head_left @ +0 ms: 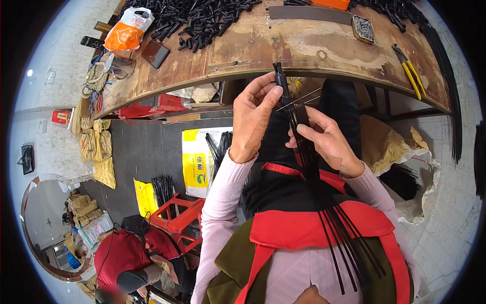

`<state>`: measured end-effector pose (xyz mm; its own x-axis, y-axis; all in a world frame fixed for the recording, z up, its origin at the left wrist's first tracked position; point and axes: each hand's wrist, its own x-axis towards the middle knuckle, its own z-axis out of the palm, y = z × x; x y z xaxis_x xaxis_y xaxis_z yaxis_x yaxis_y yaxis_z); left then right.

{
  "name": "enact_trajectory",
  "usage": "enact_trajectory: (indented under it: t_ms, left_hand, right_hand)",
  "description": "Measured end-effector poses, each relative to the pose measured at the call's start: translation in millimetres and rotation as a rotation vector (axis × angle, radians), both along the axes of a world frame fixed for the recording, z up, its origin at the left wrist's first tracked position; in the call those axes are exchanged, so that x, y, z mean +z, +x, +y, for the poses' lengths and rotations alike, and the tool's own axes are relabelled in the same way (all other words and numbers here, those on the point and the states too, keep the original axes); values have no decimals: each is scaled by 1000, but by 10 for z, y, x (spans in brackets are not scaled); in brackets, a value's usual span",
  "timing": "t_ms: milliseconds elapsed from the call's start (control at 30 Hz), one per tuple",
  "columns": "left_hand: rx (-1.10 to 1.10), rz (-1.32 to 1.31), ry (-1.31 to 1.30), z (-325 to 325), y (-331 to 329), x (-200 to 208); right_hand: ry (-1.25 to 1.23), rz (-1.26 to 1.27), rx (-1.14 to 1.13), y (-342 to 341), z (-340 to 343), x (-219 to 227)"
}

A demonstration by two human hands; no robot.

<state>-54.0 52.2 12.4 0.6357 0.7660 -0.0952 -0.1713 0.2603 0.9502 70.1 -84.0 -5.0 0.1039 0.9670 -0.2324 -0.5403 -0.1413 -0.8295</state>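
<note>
What looks like an umbrella frame is held in front of me, above my lap. Its black tubular top piece (280, 77) tilts up toward the table edge, pinched between the thumb and fingers of my left hand (255, 111). Long thin black ribs (324, 190) run down from it and fan out over my red apron (288, 228). My right hand (326, 139) is closed on the bunch of ribs just below the tube. A few thin silvery rods (306, 96) stick out sideways between the two hands. Some of the right fingers are hidden behind the ribs.
The wooden table (304, 43) bears a heap of black tubular parts (197, 23), a small tin of metal bits (363, 29), yellow-handled pliers (412, 76) and a phone (155, 54). A red stool (177, 218) and another person (126, 256) are at the lower left.
</note>
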Motion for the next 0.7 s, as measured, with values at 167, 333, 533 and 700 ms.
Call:
enact_trajectory:
  t_ms: [167,333,533,700]
  left_hand:
    - [-82,-68,-24,34,-20,-77]
    - [-86,-86,-32,9,-22,-97]
    - [145,2,85,-157,-3,-15]
    - [191,9,57,-169,-61,-13]
  right_hand:
    - [13,47,8,15,-6,-34]
    - [10,48,-6,22,-2,-40]
    - [-2,33,-2,23,13,-27]
    - [-1,21,21,15,25,-33]
